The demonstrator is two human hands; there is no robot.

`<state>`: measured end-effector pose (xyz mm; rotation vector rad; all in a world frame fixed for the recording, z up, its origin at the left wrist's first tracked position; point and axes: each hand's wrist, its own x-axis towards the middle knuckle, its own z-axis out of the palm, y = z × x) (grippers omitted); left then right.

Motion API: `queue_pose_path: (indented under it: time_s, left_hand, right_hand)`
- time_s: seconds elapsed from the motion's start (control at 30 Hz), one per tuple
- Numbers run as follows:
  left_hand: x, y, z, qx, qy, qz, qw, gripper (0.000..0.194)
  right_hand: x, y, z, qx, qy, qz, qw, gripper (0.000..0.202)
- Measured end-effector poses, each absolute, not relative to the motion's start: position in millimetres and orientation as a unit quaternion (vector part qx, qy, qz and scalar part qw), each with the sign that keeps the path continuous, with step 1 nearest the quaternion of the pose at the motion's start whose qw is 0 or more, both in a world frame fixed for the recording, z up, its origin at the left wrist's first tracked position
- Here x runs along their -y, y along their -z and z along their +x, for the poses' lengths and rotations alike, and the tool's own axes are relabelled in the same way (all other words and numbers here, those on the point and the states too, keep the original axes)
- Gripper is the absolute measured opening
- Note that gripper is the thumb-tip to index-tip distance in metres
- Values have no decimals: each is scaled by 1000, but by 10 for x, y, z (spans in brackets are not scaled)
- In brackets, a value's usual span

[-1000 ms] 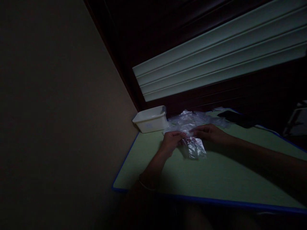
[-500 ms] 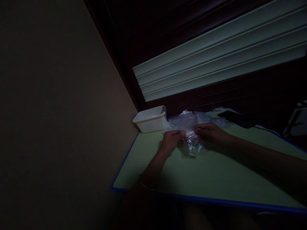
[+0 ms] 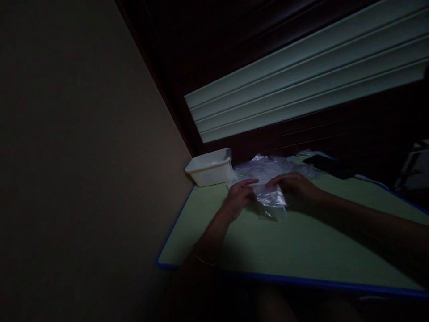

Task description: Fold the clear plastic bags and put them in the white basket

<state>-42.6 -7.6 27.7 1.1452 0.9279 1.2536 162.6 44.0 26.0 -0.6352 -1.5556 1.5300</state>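
Between my two hands is a clear plastic bag (image 3: 272, 197), creased and shiny, hanging just above the table. My left hand (image 3: 237, 197) grips its left side, the index finger stretched along the top edge. My right hand (image 3: 296, 185) holds the upper right part, with the fingers bent over it. The thumbs are hard to make out in the dim light. Just behind my hands lies a heap of clear plastic bags (image 3: 264, 166), crumpled together.
A white plastic bin (image 3: 210, 175) stands at the table's back left, against the wall. At the back right lies a dark flat object (image 3: 330, 165) with a pale cable (image 3: 370, 180) beside it. The pale green table (image 3: 301, 250) has a blue edge. A louvred door panel rises behind.
The bag's upper part, which stood up above my fingers, is now down, and the bag looks flatter and folded below them. Both hands stay in nearly the same place.
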Motion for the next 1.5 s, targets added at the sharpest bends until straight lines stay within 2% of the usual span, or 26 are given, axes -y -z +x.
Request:
queue_pose_path:
  time_s: [0.13,0.27,0.33,0.5,0.63,0.8,0.9,1.23,1.5]
  left_hand:
    - [77,-277,-408,-385,-539,459,593,42]
    - [74,-232,-355,-424,-529,490,548,48]
    - [62,-201,-344,-429,-525,504,535,48]
    - [40,-191,-355,-434,-548,492,519,42]
    - [51,-232,-356,-421,-575,472,519,43]
    - [51,-248,-357,-406,-599,458,517,39]
    - [49,-255,-357,-414,-604,454,508,35]
    - [43,-252,-346,-415,-610,457,496,36]
    - [2,-232,-375,-421,-629,455,469,37]
  right_hand:
    - [-452,-280,1678,701,-518,-252,420,27]
    - [-412,-321,1711,767,-409,-271,414,29]
    - [-394,-335,1712,772,-392,-279,414,32]
    - [-398,-328,1693,739,-443,-277,426,41]
    - [-401,-311,1671,698,-501,-289,422,29]
    - [-354,-339,1646,664,-550,-251,440,26]
    - [-345,-334,1624,677,-530,-244,449,24]
    - [-363,-287,1583,693,-493,-296,434,38]
    - [-410,-279,1607,712,-456,-306,438,34]
